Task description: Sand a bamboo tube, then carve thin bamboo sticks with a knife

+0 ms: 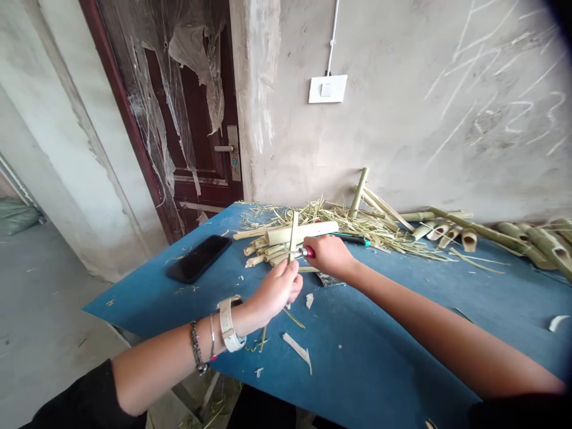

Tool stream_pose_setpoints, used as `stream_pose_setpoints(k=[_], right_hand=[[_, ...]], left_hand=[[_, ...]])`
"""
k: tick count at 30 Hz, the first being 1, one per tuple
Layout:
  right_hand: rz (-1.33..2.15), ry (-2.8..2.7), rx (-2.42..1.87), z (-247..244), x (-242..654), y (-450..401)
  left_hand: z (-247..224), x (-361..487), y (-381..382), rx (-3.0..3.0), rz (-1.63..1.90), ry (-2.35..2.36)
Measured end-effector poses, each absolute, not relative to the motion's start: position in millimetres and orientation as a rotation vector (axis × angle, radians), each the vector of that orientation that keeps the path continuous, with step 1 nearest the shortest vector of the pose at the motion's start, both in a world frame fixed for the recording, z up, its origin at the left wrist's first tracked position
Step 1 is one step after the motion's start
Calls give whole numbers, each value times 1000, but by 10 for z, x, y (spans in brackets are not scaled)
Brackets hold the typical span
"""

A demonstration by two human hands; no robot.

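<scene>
**Bamboo splint pinched upright, red-handled knife right up against it**

So the splint is standing almost straight up near the middle of the table, and the left hand has it pinched low down, fingers pressed together around it. The right hand is closed around the knife and comes in from the right, with the metal end touching or just beside the splint. The exact contact is too small to make out, and so is the blade. Working the knife against the splint is the step in hand here.

Just behind the splint sits a pile of cut bamboo pieces, with a thicker pale bamboo section lying across it. Farther back is a messy heap of bamboo shreds, and a green-handled tool lies on it right behind the right hand. Pale shavings are scattered near the edge of the blue table, a black phone lies off to the left, and hollow bamboo tubes are piled far right. A white watch and beaded bracelet are on the left wrist. Behind it all are a plastic-draped door and a scratched plaster wall.
</scene>
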State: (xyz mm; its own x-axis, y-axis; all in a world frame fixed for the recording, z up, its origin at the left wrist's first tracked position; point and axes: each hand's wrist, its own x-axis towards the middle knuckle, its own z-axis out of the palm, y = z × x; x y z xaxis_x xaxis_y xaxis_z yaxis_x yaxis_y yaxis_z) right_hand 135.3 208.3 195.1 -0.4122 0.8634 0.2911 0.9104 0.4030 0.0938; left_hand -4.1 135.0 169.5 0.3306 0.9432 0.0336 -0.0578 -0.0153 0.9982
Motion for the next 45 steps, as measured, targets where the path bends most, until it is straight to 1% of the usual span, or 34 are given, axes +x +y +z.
stream_pose_setpoints(k=[2, 5, 7, 11, 17, 22, 29, 32, 34, 40, 45], right_hand=[[-350, -2405, -1668, 2042, 1435, 2280], [-345, -2221, -1913, 2180, 1696, 2626], [-353, -2124, -2017, 2204, 1852, 2823], [-334, -2190, -1943, 2081, 1878, 2963], [-302, -2310, -1739, 1965, 1710, 2691], [-293, -2218, -1644, 2068, 1753, 2354], [-274, -1946, -1543, 2285, 1848, 1984], [-243, -1974, -1387, 2299, 1888, 1913], [-292, -2057, -1315, 2264, 1878, 1871], [-564, -2263, -1423, 2096, 1727, 1781], [-599, -2369, -1491, 1997, 1654, 1783]], left_hand=[[1664, 0, 1254, 1274, 989, 885], [1628, 26, 1030, 1254, 873, 766], [1637, 3, 931, 1262, 887, 729], [1723, -98, 981, 1294, 897, 775], [1762, -199, 1187, 1270, 866, 707], [1712, -268, 1296, 1250, 892, 691], [1812, -168, 1408, 1467, 990, 814], [1835, -116, 1457, 1529, 957, 834], [1834, -84, 1486, 1512, 942, 803], [1804, 40, 1498, 1536, 948, 825], [1756, 99, 1541, 1682, 917, 891]])
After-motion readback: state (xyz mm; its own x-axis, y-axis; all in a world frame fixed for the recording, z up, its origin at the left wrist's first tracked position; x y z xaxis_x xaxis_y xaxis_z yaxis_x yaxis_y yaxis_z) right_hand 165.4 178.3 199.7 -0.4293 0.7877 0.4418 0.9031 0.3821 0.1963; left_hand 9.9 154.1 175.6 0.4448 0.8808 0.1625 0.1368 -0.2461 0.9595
